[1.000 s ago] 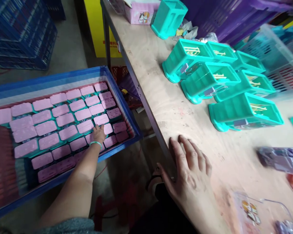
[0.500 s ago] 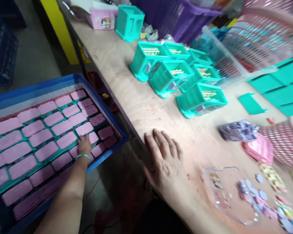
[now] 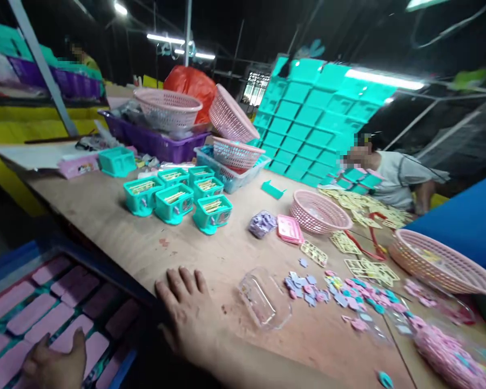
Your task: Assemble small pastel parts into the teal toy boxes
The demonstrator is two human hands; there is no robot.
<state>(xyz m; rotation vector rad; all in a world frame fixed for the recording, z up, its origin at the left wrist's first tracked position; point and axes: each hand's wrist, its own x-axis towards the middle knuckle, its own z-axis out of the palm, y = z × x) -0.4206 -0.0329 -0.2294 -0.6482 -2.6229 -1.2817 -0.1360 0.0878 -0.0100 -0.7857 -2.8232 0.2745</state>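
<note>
My left hand is over the lower left crate, its thumb and fingers apart, touching or just above the pink-topped boxes. These stand in close rows inside the blue crate, with teal sides showing between them. My right hand lies flat on the wooden table near its edge, fingers spread, holding nothing. Beyond it stand several small teal boxes with pale sticks inside. To its right lies a clear plastic tray, beside small lilac, pink and teal pieces.
Pink baskets, a purple crate and a lilac bundle stand farther back. A tall stack of teal boxes rises behind. Another person sits at the far right side. Pale yellow frames lie on the right.
The view has tilted up and swung right, bringing the far side of the room into sight. My left hand remains at the crate's boxes; my right hand still rests on the table.
</note>
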